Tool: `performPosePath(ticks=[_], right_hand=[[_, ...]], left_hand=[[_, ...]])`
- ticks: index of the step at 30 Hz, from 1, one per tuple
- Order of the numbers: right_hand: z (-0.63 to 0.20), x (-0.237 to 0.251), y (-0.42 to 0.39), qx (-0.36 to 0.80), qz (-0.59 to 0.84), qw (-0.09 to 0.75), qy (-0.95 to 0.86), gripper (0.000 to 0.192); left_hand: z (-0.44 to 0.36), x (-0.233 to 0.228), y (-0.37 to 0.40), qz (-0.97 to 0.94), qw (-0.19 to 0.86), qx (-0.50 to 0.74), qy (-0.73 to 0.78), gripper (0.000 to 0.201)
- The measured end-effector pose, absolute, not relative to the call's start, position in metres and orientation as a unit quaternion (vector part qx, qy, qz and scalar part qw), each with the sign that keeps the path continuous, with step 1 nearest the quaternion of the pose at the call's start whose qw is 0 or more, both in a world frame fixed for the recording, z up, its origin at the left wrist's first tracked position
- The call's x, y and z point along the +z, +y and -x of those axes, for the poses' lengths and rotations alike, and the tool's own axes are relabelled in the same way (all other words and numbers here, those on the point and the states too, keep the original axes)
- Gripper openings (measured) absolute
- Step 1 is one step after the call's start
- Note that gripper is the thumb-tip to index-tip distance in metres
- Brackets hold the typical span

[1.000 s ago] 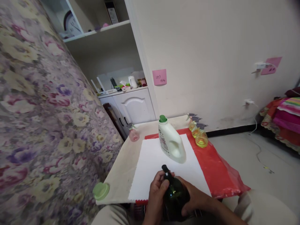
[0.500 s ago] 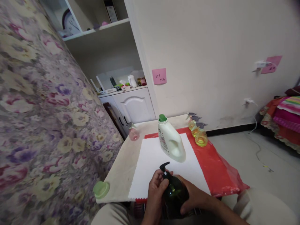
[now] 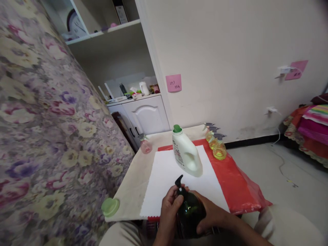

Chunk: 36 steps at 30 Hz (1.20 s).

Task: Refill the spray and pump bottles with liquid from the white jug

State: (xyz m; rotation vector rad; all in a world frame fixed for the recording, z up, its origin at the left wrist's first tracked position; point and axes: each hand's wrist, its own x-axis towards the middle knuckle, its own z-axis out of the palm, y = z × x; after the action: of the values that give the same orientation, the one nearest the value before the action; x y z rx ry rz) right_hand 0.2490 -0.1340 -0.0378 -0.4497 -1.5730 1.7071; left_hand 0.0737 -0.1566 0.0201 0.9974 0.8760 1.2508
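**Both hands wrapped on the dark green pump bottle at the table's near edge**

The low table (image 3: 133, 184) carries a white sheet (image 3: 164, 177) over a red cover (image 3: 238, 184). At its near edge, above the person's lap, the dark green pump bottle (image 3: 190, 216) tilts slightly, long axis running up and away, black pump head (image 3: 178, 181) on top. The right hand (image 3: 214, 216) cups the body from the right, fingers curled against it. The left hand (image 3: 169, 212) sits nearer the pump, fingers closed around the neck just below it.
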Motion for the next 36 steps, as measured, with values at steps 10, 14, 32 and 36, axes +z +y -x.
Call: performPosePath(ticks=[10,14,32,36], right_hand=[[-0.251,-0.032,-0.135,0.670,0.167,0.387,-0.611,0.113],[-0.254,-0.028,-0.136,0.674,0.174,0.379,-0.610,0.115],[-0.251,-0.028,-0.137,0.662,0.178,0.385,-0.618,0.111],[-0.253,-0.031,-0.137,0.665,0.195,0.377,-0.615,0.110]], left_hand=[[-0.079,0.022,-0.153,-0.442,0.576,0.554,0.408,0.039],[-0.077,0.024,-0.153,-0.477,0.573,0.531,0.404,0.035],[-0.086,0.034,-0.156,-0.449,0.570,0.561,0.398,0.028],[-0.087,0.033,-0.155,-0.426,0.569,0.558,0.428,0.040]])
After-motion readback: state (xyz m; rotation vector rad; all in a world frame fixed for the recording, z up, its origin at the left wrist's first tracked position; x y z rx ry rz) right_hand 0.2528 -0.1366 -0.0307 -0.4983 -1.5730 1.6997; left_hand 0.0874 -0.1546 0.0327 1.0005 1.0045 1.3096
